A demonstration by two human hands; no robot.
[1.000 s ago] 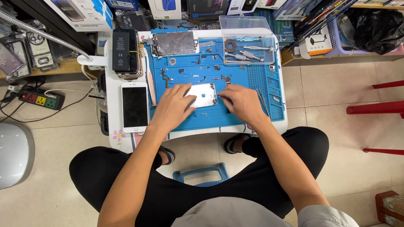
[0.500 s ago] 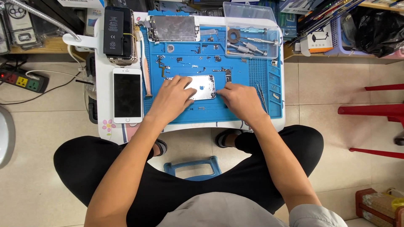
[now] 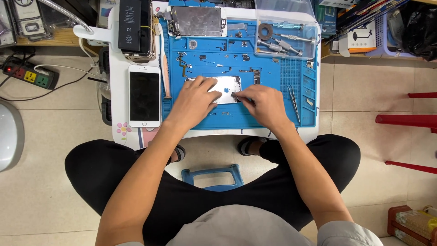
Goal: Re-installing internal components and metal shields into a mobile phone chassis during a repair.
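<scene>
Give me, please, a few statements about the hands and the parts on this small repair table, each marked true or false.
1. The left hand rests on the silver phone housing. True.
2. The housing lies on a red mat. False: the mat is blue.
3. The white phone lies screen up, left of the mat. True.
4. The right hand holds the tweezers. False: the tweezers lie untouched on the mat, to its right.
5. The clear tray holds screwdrivers. True.
</scene>
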